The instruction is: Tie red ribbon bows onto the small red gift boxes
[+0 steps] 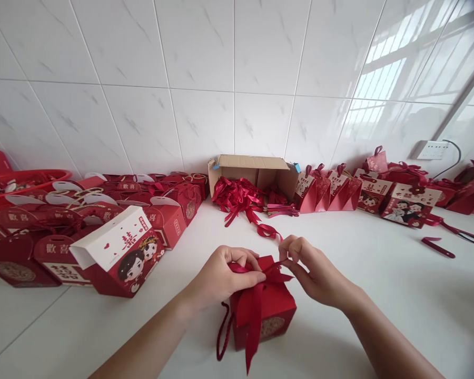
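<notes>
A small red gift box [263, 316] with a gold round pattern on its front stands on the white counter before me. A red ribbon [254, 323] lies across its top, with one tail hanging down the front. My left hand [237, 273] pinches the ribbon at the top left of the box, thumb pressed on the bow. On the other side, my right hand [314, 271] grips a ribbon end between thumb and fingers. A dark red twisted cord handle [221, 337] hangs at the box's left side.
Many red gift boxes [63, 231] crowd the left, beside a red basket [43, 173]. A cardboard box [253, 161] spilling red ribbons [239, 195] stands against the tiled wall. Finished-looking boxes [408, 205], a red-handled folding knife [438, 246] and a power strip [430, 150] are right.
</notes>
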{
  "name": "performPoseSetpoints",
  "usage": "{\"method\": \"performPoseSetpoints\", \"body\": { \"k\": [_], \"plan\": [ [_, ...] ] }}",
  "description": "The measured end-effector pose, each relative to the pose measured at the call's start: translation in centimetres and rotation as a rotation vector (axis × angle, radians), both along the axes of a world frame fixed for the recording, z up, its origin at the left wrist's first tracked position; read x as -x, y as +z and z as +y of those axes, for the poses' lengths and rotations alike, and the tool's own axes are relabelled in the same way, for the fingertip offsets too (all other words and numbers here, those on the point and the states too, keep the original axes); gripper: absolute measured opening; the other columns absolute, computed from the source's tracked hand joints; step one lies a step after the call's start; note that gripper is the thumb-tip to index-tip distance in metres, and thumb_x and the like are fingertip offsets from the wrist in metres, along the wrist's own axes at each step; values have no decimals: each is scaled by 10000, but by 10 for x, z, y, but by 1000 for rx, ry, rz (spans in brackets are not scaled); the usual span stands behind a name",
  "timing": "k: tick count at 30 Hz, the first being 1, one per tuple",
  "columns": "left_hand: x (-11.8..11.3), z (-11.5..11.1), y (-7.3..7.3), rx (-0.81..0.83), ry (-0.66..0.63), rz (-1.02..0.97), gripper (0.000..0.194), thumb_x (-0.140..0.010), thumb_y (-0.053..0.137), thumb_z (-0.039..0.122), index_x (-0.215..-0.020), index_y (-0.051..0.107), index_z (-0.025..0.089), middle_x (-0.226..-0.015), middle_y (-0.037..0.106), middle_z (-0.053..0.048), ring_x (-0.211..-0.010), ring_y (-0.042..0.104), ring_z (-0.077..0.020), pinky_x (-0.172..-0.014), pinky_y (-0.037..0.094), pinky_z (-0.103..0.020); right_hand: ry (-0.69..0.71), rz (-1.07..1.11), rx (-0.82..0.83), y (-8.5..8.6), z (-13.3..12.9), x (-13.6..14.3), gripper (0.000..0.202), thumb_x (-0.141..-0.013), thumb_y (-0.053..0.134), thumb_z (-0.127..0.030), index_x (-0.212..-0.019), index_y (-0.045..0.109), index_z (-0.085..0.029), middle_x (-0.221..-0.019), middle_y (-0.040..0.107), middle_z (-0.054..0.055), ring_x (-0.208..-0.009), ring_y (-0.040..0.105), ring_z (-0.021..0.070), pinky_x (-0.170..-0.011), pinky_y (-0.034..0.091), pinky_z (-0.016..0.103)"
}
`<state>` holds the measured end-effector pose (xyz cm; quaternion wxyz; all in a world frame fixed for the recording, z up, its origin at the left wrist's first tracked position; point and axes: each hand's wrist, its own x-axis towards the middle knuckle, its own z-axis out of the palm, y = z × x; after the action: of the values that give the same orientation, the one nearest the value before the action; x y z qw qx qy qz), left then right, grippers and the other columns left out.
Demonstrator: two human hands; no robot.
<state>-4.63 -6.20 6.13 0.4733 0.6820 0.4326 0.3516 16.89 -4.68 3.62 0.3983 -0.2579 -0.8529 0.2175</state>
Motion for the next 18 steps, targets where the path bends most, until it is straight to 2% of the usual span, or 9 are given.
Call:
{"method": "performPoseSetpoints", "body": {
  "k": [3,6,9,11,15,18],
  "plan": [
    [3,2,-1,-23,-17,28,265,-660,719,313,-507,547,182,-824,703,-54,-1061,570,-264,-928,426,-376,-2,-15,-11,1,0,-2,159,-880,371,-80,-848,333,-231,-858,500,24,-735,459,134,-618,429,267],
    [4,2,-3,-22,-11,41,200,-660,724,334,-585,614,185,-903,704,-65,-1074,564,-267,-931,428,-390,-33,-11,-7,4,1,-3,103,-894,407,-129,-938,422,-222,-887,524,44,-785,491,148,-677,457,296],
    [4,2,-2,-23,1,49,172,-657,732,343,-658,657,189,-960,698,-65,-1066,574,-261,-930,428,-380,-64,-38,18,9,1,-6,232,-886,471,-179,-1115,467,-218,-982,548,71,-830,516,153,-714,473,305],
    [4,1,0,-30,-2,47,161,-666,728,338,-659,654,195,-953,701,-54,-1091,562,-256,-940,419,-367,-53,-80,41,11,2,-7,298,-870,525,-216,-1166,490,-222,-997,569,73,-839,537,154,-736,478,309],
    [2,-1,4,-19,-15,16,188,-702,698,346,-625,621,192,-871,706,-44,-1109,553,-255,-940,410,-360,-10,-99,78,10,3,-5,134,-867,545,-245,-968,623,-200,-896,603,62,-789,565,149,-719,481,296],
    [-1,-2,3,23,32,-11,250,-703,694,379,-609,576,180,-840,703,-58,-1068,577,-265,-891,434,-363,-19,-51,78,8,3,-1,126,-879,523,-240,-851,631,-182,-833,606,56,-731,557,139,-665,471,275]
  ]
}}
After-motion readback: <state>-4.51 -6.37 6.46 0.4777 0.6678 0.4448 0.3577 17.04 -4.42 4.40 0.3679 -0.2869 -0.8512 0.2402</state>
